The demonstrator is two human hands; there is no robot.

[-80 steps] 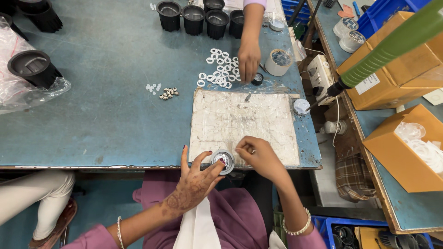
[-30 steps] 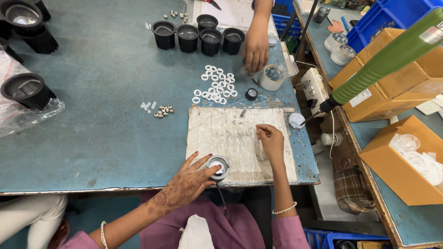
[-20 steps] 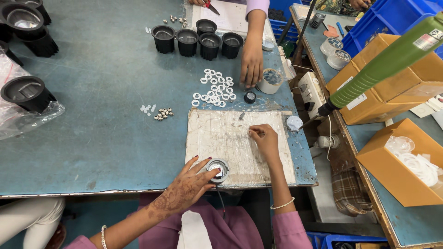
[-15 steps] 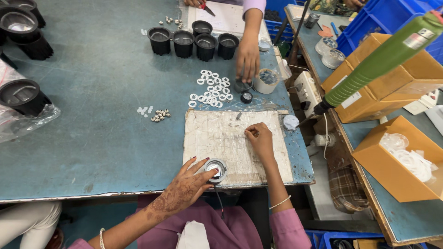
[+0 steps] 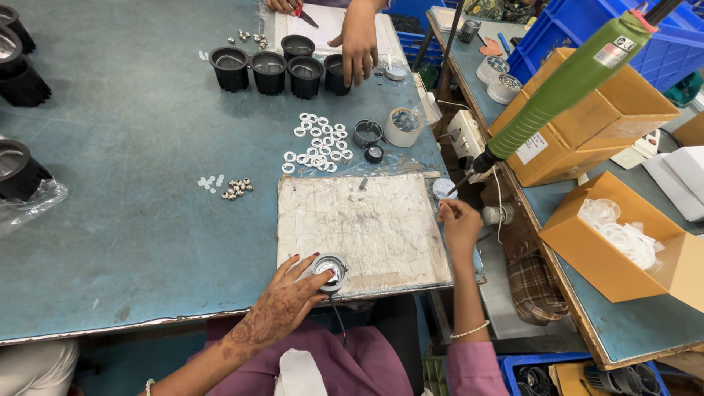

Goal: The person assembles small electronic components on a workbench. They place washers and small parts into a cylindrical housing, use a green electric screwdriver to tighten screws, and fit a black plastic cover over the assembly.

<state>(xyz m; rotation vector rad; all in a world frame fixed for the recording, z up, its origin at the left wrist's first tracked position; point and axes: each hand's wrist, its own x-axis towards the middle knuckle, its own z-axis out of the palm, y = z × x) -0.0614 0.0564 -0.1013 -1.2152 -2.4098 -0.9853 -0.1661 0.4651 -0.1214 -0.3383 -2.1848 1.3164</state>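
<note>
Blue-grey worktable (image 5: 132, 242) filling most of my view, scuffed along its near edge, with a pale taped work board (image 5: 363, 224) lying flat near me. My left hand (image 5: 282, 304) is resting at the board's near-left corner, fingers spread and curled onto a small round silver fitting (image 5: 330, 269) — touching it, not lifting it. My right hand (image 5: 460, 224) is hovering at the board's right edge, fingertips pinched together; whether anything sits between them I cannot tell. Beyond the board, white rings (image 5: 319, 143) are lying scattered, beside a roll of tape (image 5: 403, 126). Further back, four black cups (image 5: 279, 70) are standing in a row — another person's hand (image 5: 359, 44) is touching the rightmost. A green electric screwdriver (image 5: 565, 84) is hanging over the right side. On the side bench, an open brown carton (image 5: 579, 271) holding clear round parts, a shut brown carton (image 5: 623, 125) with a white label facing me, and blue crates (image 5: 660, 55) behind.
</note>
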